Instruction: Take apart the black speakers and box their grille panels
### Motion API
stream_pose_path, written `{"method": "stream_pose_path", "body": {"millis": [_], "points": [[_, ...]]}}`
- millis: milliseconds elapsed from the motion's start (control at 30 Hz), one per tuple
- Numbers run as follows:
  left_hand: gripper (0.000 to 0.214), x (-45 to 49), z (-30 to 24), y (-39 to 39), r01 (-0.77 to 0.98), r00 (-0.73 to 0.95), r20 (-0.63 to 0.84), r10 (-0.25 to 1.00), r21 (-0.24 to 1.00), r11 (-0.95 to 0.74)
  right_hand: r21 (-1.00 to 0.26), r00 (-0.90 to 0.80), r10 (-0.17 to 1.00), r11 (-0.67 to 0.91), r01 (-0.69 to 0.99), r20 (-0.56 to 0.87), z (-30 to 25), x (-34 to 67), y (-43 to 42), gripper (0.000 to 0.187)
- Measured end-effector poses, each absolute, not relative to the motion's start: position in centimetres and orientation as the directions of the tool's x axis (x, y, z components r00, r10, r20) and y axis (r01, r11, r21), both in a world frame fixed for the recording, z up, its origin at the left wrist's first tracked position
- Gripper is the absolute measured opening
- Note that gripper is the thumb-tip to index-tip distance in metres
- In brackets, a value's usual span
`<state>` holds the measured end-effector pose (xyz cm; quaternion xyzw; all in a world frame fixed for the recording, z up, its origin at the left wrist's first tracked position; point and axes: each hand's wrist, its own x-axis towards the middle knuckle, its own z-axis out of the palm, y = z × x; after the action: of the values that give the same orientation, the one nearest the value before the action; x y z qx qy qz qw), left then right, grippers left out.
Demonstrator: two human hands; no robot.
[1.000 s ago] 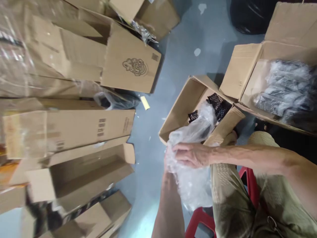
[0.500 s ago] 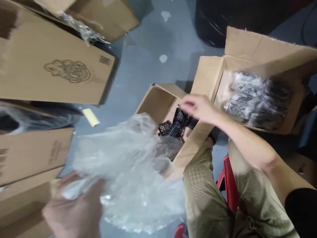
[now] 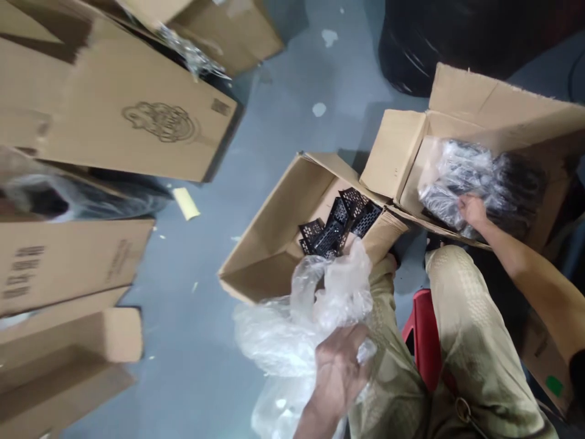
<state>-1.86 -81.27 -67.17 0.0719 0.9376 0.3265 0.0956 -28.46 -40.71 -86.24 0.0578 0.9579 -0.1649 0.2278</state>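
Observation:
My left hand is closed around a bunch of crumpled clear plastic bags, which hang over the near edge of a cardboard box. Inside that box lie several black perforated pieces, loose and overlapping. My right hand reaches into the open cardboard box on the right. Its fingers are curled and pinch the clear wrap of a plastic-bagged bundle with dark contents. More dark wrapped contents show beside it, partly in shadow.
Cardboard boxes stand along the left, with an open carton at lower left. A yellow paper piece lies on the blue-grey floor. A black bag is at the back, a red stool between my legs.
My left hand has swung right with the plastic bags, towards my lap. My right hand has moved from above the black pieces into the right box, onto the wrapped bundle.

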Motion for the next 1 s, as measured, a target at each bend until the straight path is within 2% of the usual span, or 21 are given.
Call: {"method": "stream_pose_path", "body": {"millis": [100, 200, 300, 367, 467, 567, 633, 733, 900, 1000], "points": [[0.013, -1.2, -66.7, -81.5, -0.027, -0.952, -0.255, 0.171, 0.625, 0.780, -0.353, -0.936, 0.032, 0.921, 0.163, -0.349, -85.0, -30.8, -40.3, 0.019], [0.019, -1.3, -66.7, -82.0, -0.242, -0.899, -0.431, 0.083, 0.645, 0.725, -0.421, -0.962, 0.050, 0.892, 0.164, -0.267, -82.5, -32.2, -40.4, 0.029], [0.029, -2.0, -66.9, -82.4, -0.478, -0.814, -0.580, 0.004, 0.675, 0.562, -0.643, -0.979, 0.056, 0.746, 0.171, -0.195, -79.7, -31.9, -42.6, 0.048], [0.039, -2.4, -67.4, -82.4, -0.585, -0.780, -0.622, -0.067, 0.689, 0.428, -0.782, -0.984, -0.003, 0.607, 0.139, -0.177, -78.3, -31.1, -45.8, 0.056], [0.040, -2.6, -68.6, -82.1, -0.704, -0.708, -0.654, -0.266, 0.681, 0.201, -0.815, -0.961, -0.168, 0.573, 0.085, -0.219, -76.9, -29.5, -53.5, 0.056], [0.032, -2.0, -70.0, -81.9, -0.726, -0.602, -0.671, -0.432, 0.685, -0.054, -0.746, -0.936, -0.300, 0.663, -0.064, -0.186, -75.5, -27.9, -62.9, 0.044], [0.030, -1.1, -70.8, -82.0, -0.695, -0.564, -0.680, -0.468, 0.697, -0.176, -0.759, -0.894, -0.431, 0.621, -0.196, -0.122, -74.5, -26.9, -68.9, 0.034], [0.031, 0.7, -71.3, -82.8, -0.637, -0.530, -0.683, -0.503, 0.712, -0.295, -0.825, -0.774, -0.614, 0.513, -0.238, -0.158, -73.2, -25.7, -76.3, 0.033], [0.036, 2.5, -71.9, -86.0, -0.596, -0.482, -0.640, -0.599, 0.740, -0.311, -0.880, -0.664, -0.720, 0.432, -0.198, -0.204, -72.3, -24.4, -83.2, 0.025], [0.043, 2.5, -73.1, -89.0, -0.597, -0.440, -0.584, -0.682, 0.758, -0.265, -0.909, -0.651, -0.737, 0.379, -0.174, -0.182, -71.3, -23.6, -85.2, 0.035]]}}
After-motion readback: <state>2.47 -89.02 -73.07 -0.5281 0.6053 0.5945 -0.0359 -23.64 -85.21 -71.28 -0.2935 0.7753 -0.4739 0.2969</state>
